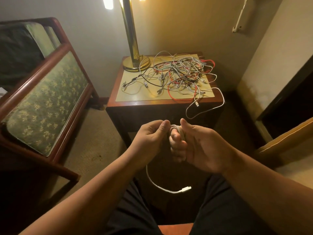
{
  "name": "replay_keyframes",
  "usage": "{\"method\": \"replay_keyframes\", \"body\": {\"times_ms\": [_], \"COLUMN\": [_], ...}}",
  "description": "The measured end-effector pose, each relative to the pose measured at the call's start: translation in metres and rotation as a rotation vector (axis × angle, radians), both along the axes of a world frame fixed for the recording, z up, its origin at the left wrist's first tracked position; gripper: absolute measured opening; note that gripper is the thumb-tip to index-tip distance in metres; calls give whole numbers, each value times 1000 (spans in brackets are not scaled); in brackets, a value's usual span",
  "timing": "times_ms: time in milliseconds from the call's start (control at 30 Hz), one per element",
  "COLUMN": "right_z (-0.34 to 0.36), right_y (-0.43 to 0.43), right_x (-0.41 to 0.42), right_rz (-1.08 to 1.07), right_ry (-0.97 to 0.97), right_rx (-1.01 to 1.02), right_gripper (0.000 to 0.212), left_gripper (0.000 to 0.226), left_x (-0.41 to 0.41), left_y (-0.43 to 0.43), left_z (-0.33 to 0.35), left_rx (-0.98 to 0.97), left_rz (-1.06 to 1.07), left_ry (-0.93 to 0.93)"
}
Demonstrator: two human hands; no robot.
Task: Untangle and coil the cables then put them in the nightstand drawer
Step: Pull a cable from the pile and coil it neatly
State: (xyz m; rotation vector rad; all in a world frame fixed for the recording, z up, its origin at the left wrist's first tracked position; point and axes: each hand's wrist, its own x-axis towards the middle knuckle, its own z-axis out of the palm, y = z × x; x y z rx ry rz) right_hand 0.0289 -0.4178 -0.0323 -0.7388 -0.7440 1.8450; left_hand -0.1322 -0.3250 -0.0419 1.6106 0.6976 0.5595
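White cable (152, 181) coiled, tangle (179, 73) at twelve o'clock
The cable is wrapped round the right hand's (200, 147) curled fingers and pinched by the left hand (149, 139); the tangle is heaped on the table (152, 103).

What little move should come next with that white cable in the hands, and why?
Probably one more wrap: the white cable is coiled on the right hand, the left hand pinches it, yet a tail with its plug dangles loose.
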Motion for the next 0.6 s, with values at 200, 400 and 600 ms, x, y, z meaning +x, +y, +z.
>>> {"method": "replay_keyframes", "body": {"times_ms": [200, 400, 600], "right_z": [19, 9, -7], "right_y": [3, 13, 11], "right_x": [-1, 11, 21], "right_rz": [-222, -565, -447], "right_ry": [77, -30, -531], "right_rx": [74, 1, -31], "right_gripper": [21, 27, 31], "left_gripper": [26, 26, 15], "left_x": [11, 17, 6], "left_y": [-24, -45, -23], "left_z": [-7, -9, 22], "left_rx": [-201, -26, 451], "left_rz": [-52, -189, -315], "left_ry": [-29, 296, 455]}}
